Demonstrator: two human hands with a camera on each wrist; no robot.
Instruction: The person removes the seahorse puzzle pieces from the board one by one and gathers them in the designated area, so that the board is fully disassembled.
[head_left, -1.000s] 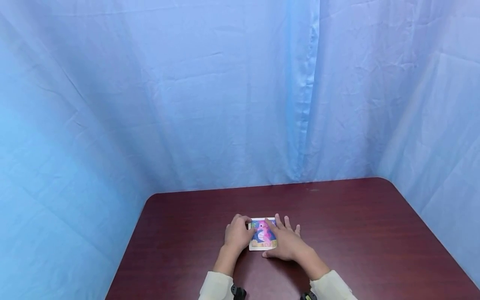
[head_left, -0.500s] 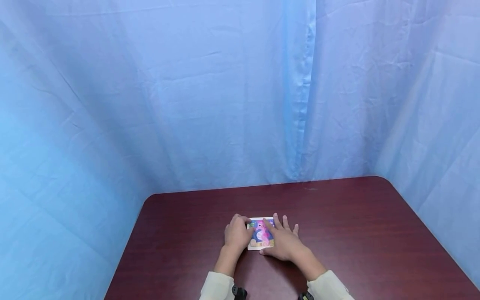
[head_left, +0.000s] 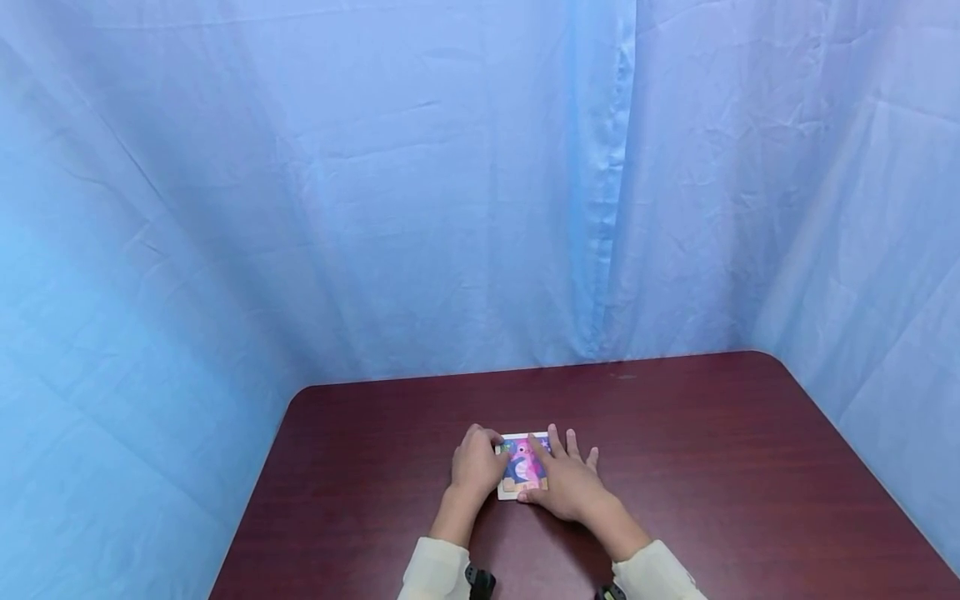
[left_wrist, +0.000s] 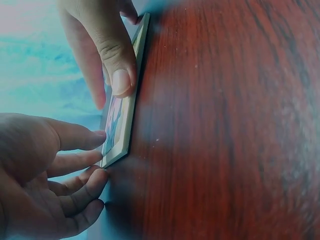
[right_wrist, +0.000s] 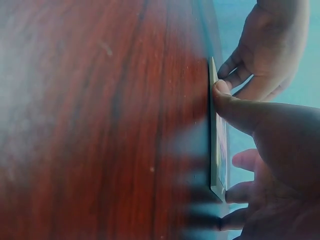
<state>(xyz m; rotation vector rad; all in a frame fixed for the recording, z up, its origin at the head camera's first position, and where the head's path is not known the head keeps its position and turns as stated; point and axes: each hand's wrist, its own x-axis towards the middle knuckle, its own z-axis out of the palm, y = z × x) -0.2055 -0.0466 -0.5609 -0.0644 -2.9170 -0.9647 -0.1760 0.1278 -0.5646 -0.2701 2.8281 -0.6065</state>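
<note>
A small square board point(head_left: 525, 473) with a pale rim and a pink seahorse picture on blue lies flat on the table. At its left edge, my left hand point(head_left: 474, 467) grips it, thumb over the picture and fingers bent along the side. My right hand point(head_left: 572, 483) spreads over the right part, hiding that edge. Its index finger reaches across the picture, while the other fingers extend past the board. In the left wrist view the right thumb point(left_wrist: 120, 82) presses on the near rim. The board's thin pale side point(right_wrist: 214, 145) shows in the right wrist view.
The dark red wooden table point(head_left: 697, 467) has rounded far corners. Light blue curtains point(head_left: 420, 208) hang behind it and along both sides. Pale sleeves point(head_left: 437, 571) and black wrist devices point(head_left: 481, 581) sit low in the head view.
My right hand has shifted slightly left, and its thumb has moved from just below the board's near edge onto the rim. The left hand keeps its place at the left edge.
</note>
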